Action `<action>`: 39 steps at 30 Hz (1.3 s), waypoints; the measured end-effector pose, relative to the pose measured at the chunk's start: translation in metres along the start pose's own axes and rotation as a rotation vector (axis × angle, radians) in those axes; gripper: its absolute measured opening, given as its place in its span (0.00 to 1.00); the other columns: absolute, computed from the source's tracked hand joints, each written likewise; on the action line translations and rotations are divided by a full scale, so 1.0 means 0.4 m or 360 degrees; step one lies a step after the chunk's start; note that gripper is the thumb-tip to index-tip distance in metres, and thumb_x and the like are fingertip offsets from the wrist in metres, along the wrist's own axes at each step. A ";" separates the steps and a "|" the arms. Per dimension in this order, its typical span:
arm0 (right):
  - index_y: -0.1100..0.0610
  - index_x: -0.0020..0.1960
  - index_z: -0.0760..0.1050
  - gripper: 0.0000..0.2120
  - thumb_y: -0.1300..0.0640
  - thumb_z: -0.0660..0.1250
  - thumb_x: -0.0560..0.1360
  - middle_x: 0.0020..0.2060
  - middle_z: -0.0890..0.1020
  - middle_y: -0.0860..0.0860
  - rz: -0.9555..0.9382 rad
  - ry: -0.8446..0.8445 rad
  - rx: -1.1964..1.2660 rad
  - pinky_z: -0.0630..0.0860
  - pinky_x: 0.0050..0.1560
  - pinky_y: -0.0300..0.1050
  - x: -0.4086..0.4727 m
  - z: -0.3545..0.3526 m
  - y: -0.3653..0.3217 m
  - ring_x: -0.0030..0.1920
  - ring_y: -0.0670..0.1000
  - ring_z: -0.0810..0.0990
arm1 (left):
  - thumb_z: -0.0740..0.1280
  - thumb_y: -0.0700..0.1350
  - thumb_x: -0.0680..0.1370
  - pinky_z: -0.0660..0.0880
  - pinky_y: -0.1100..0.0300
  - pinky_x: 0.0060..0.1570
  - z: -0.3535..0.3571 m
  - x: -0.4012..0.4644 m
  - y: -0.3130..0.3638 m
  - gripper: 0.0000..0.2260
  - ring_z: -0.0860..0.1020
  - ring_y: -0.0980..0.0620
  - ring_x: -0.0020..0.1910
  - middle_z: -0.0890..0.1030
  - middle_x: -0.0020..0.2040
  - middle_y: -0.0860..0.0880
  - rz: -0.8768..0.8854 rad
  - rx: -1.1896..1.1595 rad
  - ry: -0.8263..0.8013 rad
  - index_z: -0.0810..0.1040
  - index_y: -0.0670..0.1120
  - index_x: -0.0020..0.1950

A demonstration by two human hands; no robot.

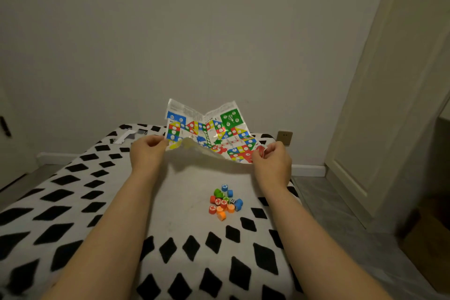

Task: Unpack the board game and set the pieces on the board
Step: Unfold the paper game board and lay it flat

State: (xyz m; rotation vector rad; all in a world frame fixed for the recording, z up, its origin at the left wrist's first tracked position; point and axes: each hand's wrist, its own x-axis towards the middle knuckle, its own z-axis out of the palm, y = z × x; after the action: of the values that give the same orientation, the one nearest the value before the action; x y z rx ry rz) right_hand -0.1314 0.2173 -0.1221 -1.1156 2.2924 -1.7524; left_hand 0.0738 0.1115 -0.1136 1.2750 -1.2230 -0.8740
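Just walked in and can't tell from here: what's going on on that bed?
A person is unfolding a creased paper game board, holding it up off the bed with the left hand and right hand pinching its near corners. The coloured game pieces and a small die lie heaped on the blanket below, none yet on the board.

Bare blanket [185, 202] left of the piled pieces [225, 202].

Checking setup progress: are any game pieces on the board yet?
No: the pieces lie heaped on the blanket, while both hands hold the board up.
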 end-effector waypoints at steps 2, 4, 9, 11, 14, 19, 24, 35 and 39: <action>0.57 0.45 0.68 0.08 0.56 0.66 0.75 0.35 0.72 0.44 0.0026 -0.0017 0.0053 0.66 0.29 0.36 -0.003 0.000 -0.003 0.35 0.43 0.74 | 0.69 0.38 0.73 0.76 0.50 0.58 -0.003 -0.003 -0.006 0.10 0.80 0.43 0.52 0.83 0.51 0.40 -0.0017 0.0042 0.0014 0.81 0.38 0.53; 0.57 0.47 0.68 0.09 0.55 0.67 0.75 0.36 0.74 0.45 0.0061 0.0006 0.0169 0.68 0.30 0.36 -0.004 -0.002 -0.008 0.37 0.45 0.75 | 0.68 0.37 0.74 0.81 0.56 0.45 -0.001 -0.005 -0.012 0.10 0.82 0.43 0.43 0.82 0.46 0.39 -0.0112 -0.0091 -0.0012 0.80 0.36 0.53; 0.57 0.53 0.69 0.10 0.54 0.66 0.76 0.46 0.76 0.49 -0.0035 0.0046 0.0244 0.68 0.33 0.33 -0.011 -0.002 -0.018 0.43 0.46 0.76 | 0.63 0.33 0.76 0.78 0.65 0.25 0.013 -0.018 -0.006 0.03 0.79 0.58 0.21 0.79 0.47 0.38 -0.0506 -0.0751 -0.0063 0.75 0.38 0.44; 0.56 0.54 0.69 0.10 0.55 0.65 0.76 0.49 0.75 0.49 -0.0077 0.0024 0.0213 0.67 0.34 0.32 -0.012 0.003 -0.019 0.46 0.47 0.76 | 0.63 0.32 0.76 0.79 0.65 0.27 0.019 -0.020 -0.006 0.03 0.80 0.56 0.22 0.78 0.48 0.37 -0.0544 -0.0939 -0.0100 0.74 0.38 0.43; 0.55 0.53 0.70 0.08 0.56 0.65 0.76 0.48 0.75 0.49 -0.0218 0.0092 0.0199 0.68 0.38 0.35 -0.015 0.006 -0.027 0.47 0.49 0.74 | 0.64 0.31 0.75 0.78 0.67 0.27 0.031 -0.032 0.004 0.04 0.81 0.56 0.25 0.79 0.44 0.38 -0.0527 -0.1010 -0.0252 0.73 0.37 0.43; 0.54 0.50 0.72 0.03 0.56 0.62 0.77 0.47 0.74 0.45 -0.0462 0.0041 0.0139 0.77 0.51 0.52 -0.027 0.012 -0.045 0.50 0.47 0.74 | 0.67 0.32 0.74 0.80 0.65 0.33 0.041 -0.081 0.031 0.02 0.83 0.52 0.30 0.80 0.42 0.39 -0.0543 -0.0843 -0.0765 0.75 0.36 0.45; 0.51 0.59 0.75 0.11 0.54 0.60 0.78 0.56 0.78 0.46 -0.0586 -0.0385 -0.0233 0.67 0.65 0.50 -0.043 0.022 -0.052 0.59 0.47 0.72 | 0.67 0.47 0.76 0.74 0.67 0.25 0.037 -0.104 0.053 0.11 0.75 0.57 0.24 0.80 0.35 0.44 0.0006 -0.0322 -0.0826 0.77 0.39 0.41; 0.53 0.53 0.78 0.13 0.52 0.55 0.80 0.52 0.81 0.50 -0.0348 -0.0740 -0.0658 0.62 0.61 0.48 -0.047 0.016 -0.044 0.51 0.50 0.75 | 0.61 0.45 0.77 0.67 0.56 0.38 0.071 -0.115 0.028 0.10 0.69 0.51 0.38 0.77 0.37 0.47 0.1482 0.0982 -0.0013 0.75 0.43 0.38; 0.50 0.57 0.77 0.12 0.56 0.56 0.80 0.59 0.78 0.50 -0.0272 -0.0767 -0.0721 0.63 0.64 0.48 -0.040 0.014 -0.041 0.59 0.53 0.73 | 0.57 0.46 0.79 0.69 0.53 0.48 0.068 -0.096 0.007 0.13 0.71 0.49 0.45 0.79 0.43 0.47 0.1321 0.1476 0.0014 0.78 0.44 0.43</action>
State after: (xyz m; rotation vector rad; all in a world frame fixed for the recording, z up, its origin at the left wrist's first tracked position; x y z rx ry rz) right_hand -0.1090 0.2200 -0.1161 -1.6272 2.3707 -0.8603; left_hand 0.0396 0.1433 -0.1208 1.2333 -2.0314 0.3637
